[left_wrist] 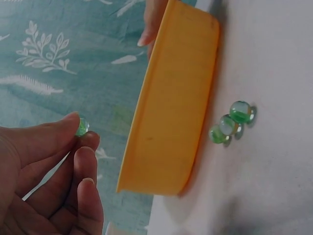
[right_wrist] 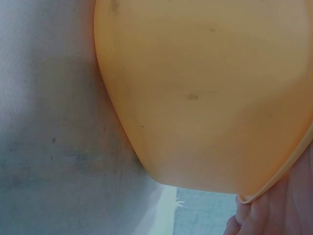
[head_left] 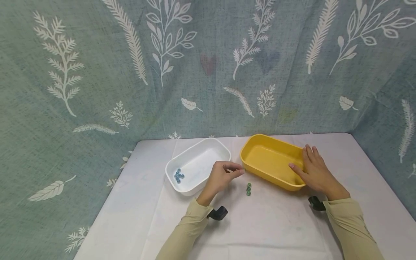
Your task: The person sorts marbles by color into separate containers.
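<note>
My left hand [head_left: 222, 177] pinches a green glass marble [left_wrist: 82, 127] between thumb and fingertips, just left of a yellow tub [left_wrist: 168, 112]. Below that tub, several green marbles [head_left: 248, 189] sit in a short row on the white cloth; the left wrist view shows them clear with green swirls. My right hand [head_left: 316, 173] holds the right end of the yellow tub, its thumb over the rim and its fingers along the outer side. In the right wrist view the tub's wall [right_wrist: 195, 98] fills most of the picture, with part of the hand [right_wrist: 274, 215] at the rim.
A white tub [head_left: 198, 159] stands left of the yellow one, with several blue marbles [head_left: 178, 176] in its near left end. White cloth [head_left: 266, 224] covers the table. A leaf-patterned curtain [head_left: 208, 72] hangs behind and along both sides.
</note>
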Motion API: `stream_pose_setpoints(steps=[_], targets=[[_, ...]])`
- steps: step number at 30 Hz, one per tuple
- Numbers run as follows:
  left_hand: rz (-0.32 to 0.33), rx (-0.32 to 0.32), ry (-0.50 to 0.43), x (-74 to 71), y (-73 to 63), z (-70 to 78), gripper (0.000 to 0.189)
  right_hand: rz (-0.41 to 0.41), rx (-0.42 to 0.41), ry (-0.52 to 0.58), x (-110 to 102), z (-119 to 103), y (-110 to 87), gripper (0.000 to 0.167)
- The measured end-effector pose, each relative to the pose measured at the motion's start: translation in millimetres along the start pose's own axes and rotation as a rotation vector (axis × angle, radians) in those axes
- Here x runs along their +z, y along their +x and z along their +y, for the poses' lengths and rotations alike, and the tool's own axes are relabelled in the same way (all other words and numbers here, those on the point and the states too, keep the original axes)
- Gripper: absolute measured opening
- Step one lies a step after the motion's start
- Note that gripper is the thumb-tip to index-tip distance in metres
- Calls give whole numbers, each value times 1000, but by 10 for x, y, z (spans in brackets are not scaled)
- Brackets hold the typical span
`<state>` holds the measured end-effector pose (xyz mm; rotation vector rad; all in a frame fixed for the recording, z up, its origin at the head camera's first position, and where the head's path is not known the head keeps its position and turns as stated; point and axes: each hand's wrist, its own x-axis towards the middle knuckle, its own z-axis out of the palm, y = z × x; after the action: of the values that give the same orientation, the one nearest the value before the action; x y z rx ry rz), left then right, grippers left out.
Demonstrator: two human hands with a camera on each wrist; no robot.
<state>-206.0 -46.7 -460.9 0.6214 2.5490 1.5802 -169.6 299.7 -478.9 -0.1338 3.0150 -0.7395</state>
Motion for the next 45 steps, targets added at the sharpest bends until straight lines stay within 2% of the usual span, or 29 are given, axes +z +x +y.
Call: stream_pose_setpoints(steps=[11, 26, 34, 45], targets=[[25, 44, -24, 28, 135, 41, 14, -21, 4, -11, 9, -11, 11, 106], [28, 72, -2, 45, 252, 74, 16, -10, 10, -50, 7, -16, 23, 108], [33, 59, 20, 62, 300, 85, 18, -15, 18, -58, 12, -11, 18, 109], [34, 44, 3, 91, 371, 115, 19, -9, 13, -63, 6, -25, 7, 109]])
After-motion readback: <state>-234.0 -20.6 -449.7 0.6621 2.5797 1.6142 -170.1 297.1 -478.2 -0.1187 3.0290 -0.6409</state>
